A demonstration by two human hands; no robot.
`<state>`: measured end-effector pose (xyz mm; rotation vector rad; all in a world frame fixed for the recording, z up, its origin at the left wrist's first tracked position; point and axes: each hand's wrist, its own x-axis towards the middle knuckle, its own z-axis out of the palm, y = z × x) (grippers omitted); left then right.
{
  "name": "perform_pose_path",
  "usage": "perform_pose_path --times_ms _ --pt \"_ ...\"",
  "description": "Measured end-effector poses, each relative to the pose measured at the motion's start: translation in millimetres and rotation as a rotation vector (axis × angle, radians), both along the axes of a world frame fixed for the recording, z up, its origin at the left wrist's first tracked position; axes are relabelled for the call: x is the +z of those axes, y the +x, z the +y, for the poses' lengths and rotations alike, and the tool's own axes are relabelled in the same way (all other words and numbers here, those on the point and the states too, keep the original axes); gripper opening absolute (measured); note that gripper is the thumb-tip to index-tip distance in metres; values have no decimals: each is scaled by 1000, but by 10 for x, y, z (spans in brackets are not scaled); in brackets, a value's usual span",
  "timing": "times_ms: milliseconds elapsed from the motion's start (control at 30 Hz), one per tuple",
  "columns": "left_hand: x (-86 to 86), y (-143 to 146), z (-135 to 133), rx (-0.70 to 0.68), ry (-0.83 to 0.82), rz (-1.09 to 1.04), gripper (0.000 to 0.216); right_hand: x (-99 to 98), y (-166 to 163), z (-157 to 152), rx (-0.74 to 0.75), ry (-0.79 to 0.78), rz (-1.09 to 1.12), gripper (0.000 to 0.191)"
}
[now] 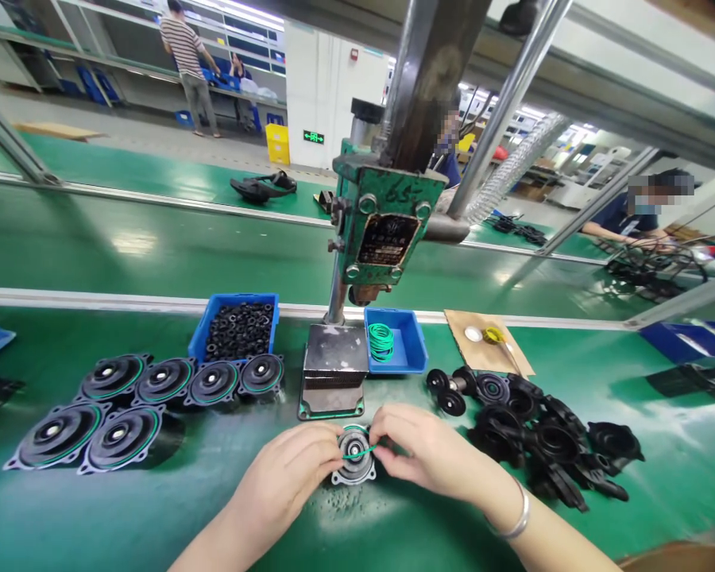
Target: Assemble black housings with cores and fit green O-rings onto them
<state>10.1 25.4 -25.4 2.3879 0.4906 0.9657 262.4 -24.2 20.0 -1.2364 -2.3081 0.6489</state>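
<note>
Far left: six black flanged housings (162, 381) in two rows on the bench, each with a green ring round its face – look done. Behind them, blue bin (199, 338) full of small black ring-shaped parts (240, 330). Left hand (286, 469) next: fingers curled in, thumb and fingertips pinched on one end of a green O-ring (357, 454). Hand press (381, 222) stands just behind, its base plate bare of housings. The seventh flanged housing (353, 475) lies face up between the hands; green shows along its far rim while the near stretch crosses the face – ring probably only part seated. Right hand (414, 445), bangle at wrist, pinches the other end, remaining fingers bent. Blue tray (405, 342) behind holds a loose pile of green rings (381, 343). Then cardboard (461, 349) with an open yellowish pot (493, 335). Far right: jumbled black parts (554, 441), no green rings visible, likely unworked.
</note>
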Motion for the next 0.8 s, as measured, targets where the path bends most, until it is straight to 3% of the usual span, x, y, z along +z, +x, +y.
perform_pose_path --times_ms 200,333,467,600,800 --pt "-2 -19 34 -28 -77 42 18 -103 14 -107 3 -75 108 28" --pt "62 -33 53 -51 -92 107 16 -186 -38 -211 -48 -34 109 23" --pt "149 -42 75 -81 -61 189 16 -246 -80 -266 -10 76 59 10" --pt "197 -75 65 -112 -38 244 18 -320 -118 -309 -8 218 22 9" --pt "107 -177 -95 -137 42 313 36 -406 -147 -391 -55 359 53 15"
